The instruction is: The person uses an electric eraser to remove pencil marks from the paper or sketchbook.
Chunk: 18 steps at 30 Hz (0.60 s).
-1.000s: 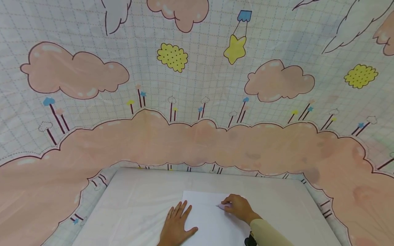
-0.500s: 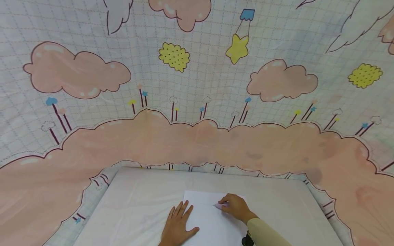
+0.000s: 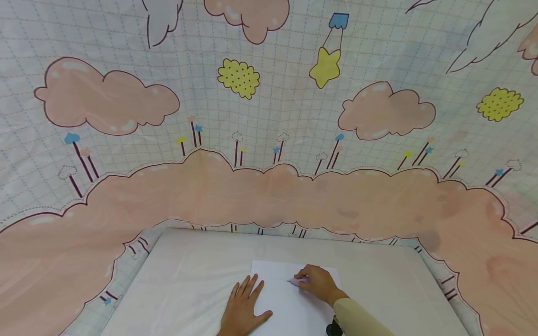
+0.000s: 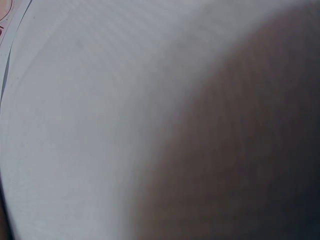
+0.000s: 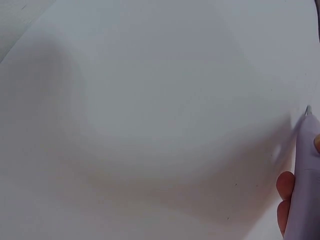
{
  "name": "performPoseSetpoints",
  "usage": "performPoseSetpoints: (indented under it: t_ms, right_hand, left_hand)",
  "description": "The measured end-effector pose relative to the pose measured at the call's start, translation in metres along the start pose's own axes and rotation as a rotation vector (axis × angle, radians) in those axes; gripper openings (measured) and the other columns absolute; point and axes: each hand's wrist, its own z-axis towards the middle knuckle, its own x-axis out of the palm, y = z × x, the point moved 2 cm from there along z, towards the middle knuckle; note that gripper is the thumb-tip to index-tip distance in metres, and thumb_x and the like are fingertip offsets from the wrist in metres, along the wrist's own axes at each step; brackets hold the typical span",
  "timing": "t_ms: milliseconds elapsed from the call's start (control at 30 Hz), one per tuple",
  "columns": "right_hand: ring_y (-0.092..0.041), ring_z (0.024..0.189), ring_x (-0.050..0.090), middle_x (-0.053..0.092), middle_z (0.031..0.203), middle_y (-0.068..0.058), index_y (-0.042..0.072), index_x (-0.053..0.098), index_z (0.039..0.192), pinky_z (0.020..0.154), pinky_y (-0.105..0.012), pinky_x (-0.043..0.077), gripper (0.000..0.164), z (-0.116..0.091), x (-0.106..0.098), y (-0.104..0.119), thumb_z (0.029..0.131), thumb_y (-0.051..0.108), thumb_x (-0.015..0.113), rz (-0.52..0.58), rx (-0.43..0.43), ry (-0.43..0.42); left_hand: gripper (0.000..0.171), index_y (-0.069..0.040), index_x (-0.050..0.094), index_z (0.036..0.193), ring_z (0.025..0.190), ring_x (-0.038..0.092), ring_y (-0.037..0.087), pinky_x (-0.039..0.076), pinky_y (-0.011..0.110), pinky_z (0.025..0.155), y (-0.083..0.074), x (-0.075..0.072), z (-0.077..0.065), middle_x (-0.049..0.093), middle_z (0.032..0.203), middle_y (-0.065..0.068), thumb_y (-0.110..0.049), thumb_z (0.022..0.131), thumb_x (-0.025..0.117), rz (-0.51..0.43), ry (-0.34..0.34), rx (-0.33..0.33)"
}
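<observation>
A white sheet of paper [image 3: 286, 308] lies on the white-covered table. My left hand [image 3: 241, 305] rests flat over its left side, fingers spread. With curled fingers my right hand [image 3: 320, 282] grips a thick lavender pen-shaped tool [image 3: 299, 281], which has a short metal tip. That tip points left, close over the upper part of the sheet. In the right wrist view the tool [image 5: 306, 180] stands at the right edge, fingertips [image 5: 285, 186] beside its barrel, and a few tiny dark marks show on the paper [image 5: 165, 100]. A dark blur covers much of the left wrist view.
The pale table [image 3: 189, 261] extends around the sheet on both sides and behind. Beyond its far edge, a cloth printed with pink clouds [image 3: 386, 112] and a grid fills the background. A black wrist device [image 3: 334, 328] sits below my right sleeve [image 3: 361, 317].
My right hand has slid left across the upper part of the paper with the lavender tool. The left hand stays in place on the sheet; the whole view has shifted slightly.
</observation>
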Motion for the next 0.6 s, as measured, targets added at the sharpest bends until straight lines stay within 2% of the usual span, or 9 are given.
performPoseSetpoints:
  t_ms: [233, 467, 600]
  right_hand:
    - [-0.007, 0.083, 0.063, 0.069, 0.089, 0.010, 0.018, 0.079, 0.094, 0.076, -0.032, 0.055, 0.013, 0.0021, 0.0035, 0.0002, 0.081, 0.018, 0.076, -0.013, -0.011, 0.004]
    - [-0.008, 0.082, 0.063, 0.069, 0.089, 0.010, 0.019, 0.079, 0.093, 0.076, -0.032, 0.055, 0.014, 0.0018, 0.0028, -0.0061, 0.080, 0.020, 0.077, -0.031, 0.014, 0.014]
    - [-0.009, 0.082, 0.063, 0.069, 0.089, 0.009, 0.018, 0.079, 0.093, 0.076, -0.033, 0.055, 0.013, 0.0005, 0.0015, -0.0060, 0.080, 0.018, 0.077, -0.021, 0.013, 0.004]
  left_hand:
    - [0.091, -0.023, 0.048, 0.147, 0.145, 0.034, 0.028, 0.027, 0.054, 0.115, -0.0013, 0.0010, -0.0006, 0.038, 0.157, 0.004, -0.086, 0.081, 0.037, 0.010, -0.027, 0.008]
    - [0.092, -0.023, 0.047, 0.148, 0.146, 0.032, 0.028, 0.026, 0.055, 0.116, -0.0019, -0.0023, -0.0001, 0.036, 0.158, 0.003, -0.086, 0.081, 0.038, 0.005, -0.005, 0.004]
    - [0.090, -0.021, 0.049, 0.145, 0.144, 0.035, 0.029, 0.028, 0.055, 0.114, -0.0025, -0.0031, -0.0008, 0.039, 0.156, 0.004, -0.084, 0.081, 0.041, 0.001, -0.039, 0.016]
